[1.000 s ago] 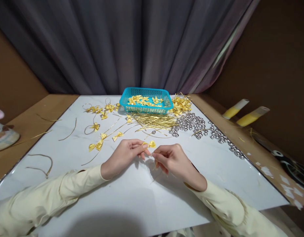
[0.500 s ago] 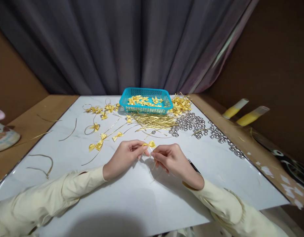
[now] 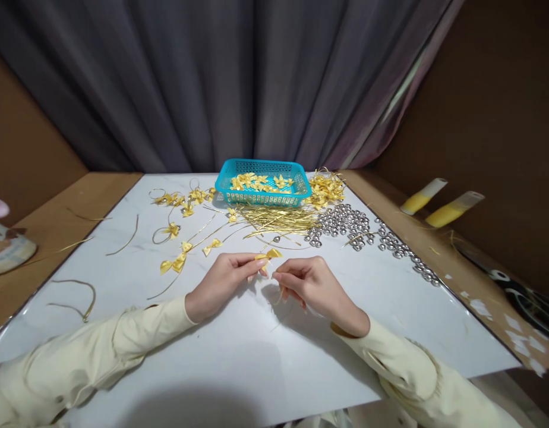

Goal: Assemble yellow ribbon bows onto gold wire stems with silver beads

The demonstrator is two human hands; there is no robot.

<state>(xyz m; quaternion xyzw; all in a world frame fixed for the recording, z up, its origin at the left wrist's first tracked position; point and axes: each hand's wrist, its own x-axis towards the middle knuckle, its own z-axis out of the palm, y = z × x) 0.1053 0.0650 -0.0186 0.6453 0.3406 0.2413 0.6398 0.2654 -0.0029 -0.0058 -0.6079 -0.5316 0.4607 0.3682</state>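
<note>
Fingers [image 3: 256,266] of both hands clamped on small gold ribbon bow [image 3: 268,255], mid-tie; next needs a careful, steady pull on its thin gold string [image 3: 280,295].

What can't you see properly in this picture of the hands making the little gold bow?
- Head view: how the gold bow is gripped; the left hand covers part of it.
- Head view: what the right hand pinches; too thin and small to tell.
- Head view: the bows inside the blue basket; its wall hides the lower ones.
- Head view: the dark tool on the right; the edge cuts it off.
</note>
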